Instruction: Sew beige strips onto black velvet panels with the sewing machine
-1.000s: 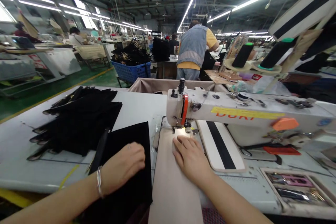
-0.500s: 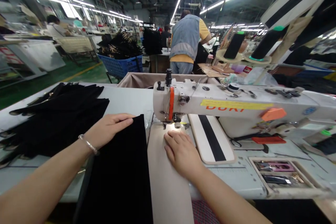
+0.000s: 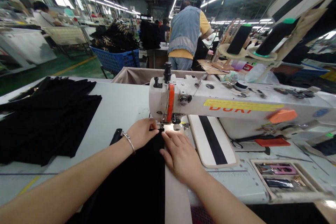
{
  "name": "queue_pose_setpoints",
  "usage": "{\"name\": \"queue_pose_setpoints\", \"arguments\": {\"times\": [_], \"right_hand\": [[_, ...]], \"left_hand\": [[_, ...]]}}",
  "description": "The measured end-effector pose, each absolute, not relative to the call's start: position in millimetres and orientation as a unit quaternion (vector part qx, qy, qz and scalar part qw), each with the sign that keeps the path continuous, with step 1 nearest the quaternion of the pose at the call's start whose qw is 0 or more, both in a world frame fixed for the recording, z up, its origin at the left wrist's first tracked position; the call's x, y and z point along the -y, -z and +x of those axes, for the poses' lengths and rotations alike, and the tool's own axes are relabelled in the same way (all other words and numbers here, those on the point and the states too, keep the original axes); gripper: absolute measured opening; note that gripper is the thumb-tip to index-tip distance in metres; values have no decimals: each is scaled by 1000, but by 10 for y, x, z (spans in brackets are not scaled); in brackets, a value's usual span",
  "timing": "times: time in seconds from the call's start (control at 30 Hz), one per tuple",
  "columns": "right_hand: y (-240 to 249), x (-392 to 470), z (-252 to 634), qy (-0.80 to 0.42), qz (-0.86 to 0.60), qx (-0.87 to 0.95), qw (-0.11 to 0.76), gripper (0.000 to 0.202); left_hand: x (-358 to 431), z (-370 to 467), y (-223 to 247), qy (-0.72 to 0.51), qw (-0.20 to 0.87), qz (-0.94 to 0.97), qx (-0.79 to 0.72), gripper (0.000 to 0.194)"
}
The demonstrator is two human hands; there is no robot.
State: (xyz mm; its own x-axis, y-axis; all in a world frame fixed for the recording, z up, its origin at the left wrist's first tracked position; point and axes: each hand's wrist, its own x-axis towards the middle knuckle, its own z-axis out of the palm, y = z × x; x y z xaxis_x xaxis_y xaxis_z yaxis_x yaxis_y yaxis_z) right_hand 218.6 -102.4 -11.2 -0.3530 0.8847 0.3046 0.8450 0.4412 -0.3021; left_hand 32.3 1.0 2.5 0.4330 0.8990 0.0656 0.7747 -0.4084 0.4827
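Far left, a pile of black pieces (image 3: 49,119); at centre, the left hand (image 3: 141,134) pinches the top edge of a black panel (image 3: 133,185), which partly covers a beige panel (image 3: 177,196) just before the presser foot (image 3: 162,126); farther right, the right hand (image 3: 182,157) rests palm down, grasping nothing, fingertips beside the black edge. Uneven pull could skew the layers; fingers this near the foot could be caught
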Motion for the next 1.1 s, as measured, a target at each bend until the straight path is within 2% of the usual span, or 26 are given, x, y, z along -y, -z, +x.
{"name": "queue_pose_setpoints", "arguments": {"times": [0.27, 0.67, 0.9, 1.1], "right_hand": [[112, 996, 2142, -46, -553, 810, 191, 61], [113, 994, 2161, -49, -544, 811, 209, 56], [124, 1014, 2163, -51, -534, 813, 226, 49], [117, 1014, 2143, -54, -543, 808, 222, 51]], "left_hand": [[-11, 343, -5, -156, 178, 824, -514, 6], [23, 369, 19, -180, 134, 829, -512, 4], [338, 205, 86, -181, 50, 925, -331, 20], [349, 196, 184, -182, -2, 931, -315, 25]]}}
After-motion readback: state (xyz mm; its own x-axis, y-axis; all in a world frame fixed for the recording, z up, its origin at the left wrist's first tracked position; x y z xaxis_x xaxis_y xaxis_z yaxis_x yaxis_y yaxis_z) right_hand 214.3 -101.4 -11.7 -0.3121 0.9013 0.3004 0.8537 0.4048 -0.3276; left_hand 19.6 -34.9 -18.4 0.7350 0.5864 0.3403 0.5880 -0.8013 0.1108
